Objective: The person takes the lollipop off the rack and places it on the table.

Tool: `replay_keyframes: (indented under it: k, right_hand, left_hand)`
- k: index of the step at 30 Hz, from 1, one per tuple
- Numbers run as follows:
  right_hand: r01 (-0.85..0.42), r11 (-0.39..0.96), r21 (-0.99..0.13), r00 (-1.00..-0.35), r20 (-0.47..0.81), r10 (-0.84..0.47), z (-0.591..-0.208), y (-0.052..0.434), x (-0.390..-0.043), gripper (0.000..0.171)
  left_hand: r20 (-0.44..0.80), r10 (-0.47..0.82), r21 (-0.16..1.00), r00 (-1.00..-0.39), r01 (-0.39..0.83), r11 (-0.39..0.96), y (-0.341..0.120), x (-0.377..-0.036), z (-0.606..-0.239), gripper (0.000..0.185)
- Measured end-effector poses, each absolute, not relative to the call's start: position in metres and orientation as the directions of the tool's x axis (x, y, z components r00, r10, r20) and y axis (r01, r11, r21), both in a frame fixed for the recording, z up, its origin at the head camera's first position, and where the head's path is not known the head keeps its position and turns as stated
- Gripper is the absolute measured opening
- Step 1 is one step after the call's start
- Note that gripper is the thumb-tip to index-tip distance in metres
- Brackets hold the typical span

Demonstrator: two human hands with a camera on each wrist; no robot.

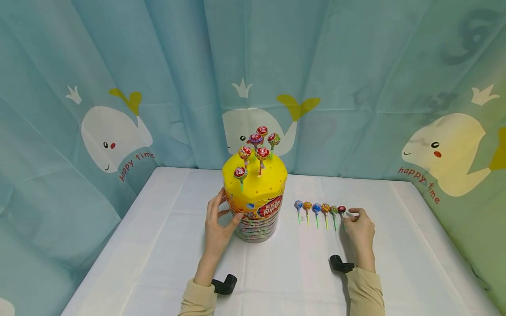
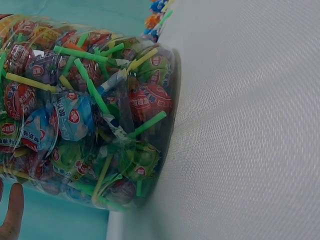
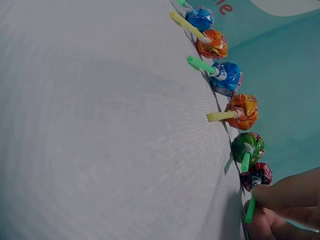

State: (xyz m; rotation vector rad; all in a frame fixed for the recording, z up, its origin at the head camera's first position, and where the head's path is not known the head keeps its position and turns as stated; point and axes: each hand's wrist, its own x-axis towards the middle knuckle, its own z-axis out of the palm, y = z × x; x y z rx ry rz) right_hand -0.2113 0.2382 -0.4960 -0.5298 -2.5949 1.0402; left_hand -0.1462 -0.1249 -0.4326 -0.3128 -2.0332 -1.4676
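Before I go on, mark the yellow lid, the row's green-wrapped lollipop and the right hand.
Yellow lid (image 1: 256,184): head view, bare part of its top.
Green-wrapped lollipop (image 3: 249,144): right wrist view, its wrapped head.
Right hand (image 1: 360,230): head view, back of the hand.

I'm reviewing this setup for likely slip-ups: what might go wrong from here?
The right hand pinches the dark red lollipop right beside the green lollipop, which might get nudged.

The left hand holds the candy jar from one side, so a hard push on its yellow lid could shift it.

The standing lollipops are close together; one may be bumped.
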Motion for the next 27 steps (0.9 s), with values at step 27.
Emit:
replay_keyframes:
  k: [27]
  right_hand:
    - [0.08, 0.711, -0.699, -0.88, 0.286, 0.38, -0.441, 0.212, -0.198, 0.025]
  left_hand:
    - [0.615, -0.157, 0.763, -0.773, 0.534, 0.363, -0.124, -0.148, -0.434, 0.073]
